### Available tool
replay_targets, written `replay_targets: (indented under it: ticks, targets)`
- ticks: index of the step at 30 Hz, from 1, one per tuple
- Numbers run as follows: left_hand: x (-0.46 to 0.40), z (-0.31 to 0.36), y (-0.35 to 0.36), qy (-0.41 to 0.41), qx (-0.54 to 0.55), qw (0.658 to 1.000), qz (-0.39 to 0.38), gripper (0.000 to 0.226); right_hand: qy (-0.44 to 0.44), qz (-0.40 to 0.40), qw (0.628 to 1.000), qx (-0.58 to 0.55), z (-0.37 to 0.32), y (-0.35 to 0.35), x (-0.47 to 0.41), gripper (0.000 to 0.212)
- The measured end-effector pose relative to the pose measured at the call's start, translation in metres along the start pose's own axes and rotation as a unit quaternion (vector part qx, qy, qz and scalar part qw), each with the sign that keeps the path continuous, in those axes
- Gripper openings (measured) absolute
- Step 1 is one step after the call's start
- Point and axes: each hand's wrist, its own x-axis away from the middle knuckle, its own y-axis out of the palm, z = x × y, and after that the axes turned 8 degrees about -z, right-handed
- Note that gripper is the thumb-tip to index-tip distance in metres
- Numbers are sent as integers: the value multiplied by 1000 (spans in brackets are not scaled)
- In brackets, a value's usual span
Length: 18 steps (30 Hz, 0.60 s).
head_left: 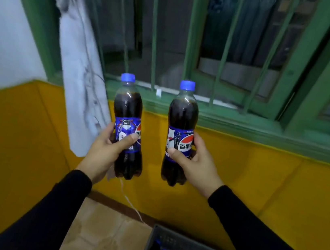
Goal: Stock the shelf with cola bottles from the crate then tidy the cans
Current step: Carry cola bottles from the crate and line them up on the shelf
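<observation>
Two cola bottles up, upright: my left hand [106,148] grips one bottle [128,128], my right hand [193,162] the other bottle [179,135], above the crate [189,249]. Mid-stocking; the shelf's out of sight, so I'd turn next.

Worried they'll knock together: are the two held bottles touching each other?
Apart. The head view shows yellow wall between the left bottle and the right bottle along their whole height.

Both arms wear long, plain black sleeves, the left sleeve [59,205] and the right sleeve [255,228] snug and ending at the wrists, leaving the left hand [106,150] and right hand [195,163] bare, without gloves.
</observation>
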Motion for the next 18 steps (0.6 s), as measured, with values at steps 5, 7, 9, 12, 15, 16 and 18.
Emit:
replay_targets:
  ticks: [5, 7, 9, 12, 15, 16, 18]
  targets:
    - [53, 93, -28, 47, 4, 998, 49, 46, -43, -33, 998, -46, -98, 29, 13, 53]
    - [82, 118, -37, 61, -3, 996, 66, 53, -56, -52, 995, -56, -125, 38, 24, 51]
    - [116, 140, -41, 78, -12, 992, 95, 55, -67, -87, 991, -73, -147, 46, 37, 52]
    - [166, 167, -43, 100, -38, 985, 136, 51, -86, -123, 985, -83, -168, 61, 52, 57]
    - [232, 191, -46, 99, -68, 971, 205, 45, -103, -186, 973, -85, -192, 87, 74, 48]
    - [257, 199, -49, 101, -82, 965, 228, 46, -112, -204, 969, -86, -200, 100, 83, 44]
    - [300, 209, -57, 97, -100, 953, 270, 48, -127, -238, 959, -92, -218, 123, 100, 43]
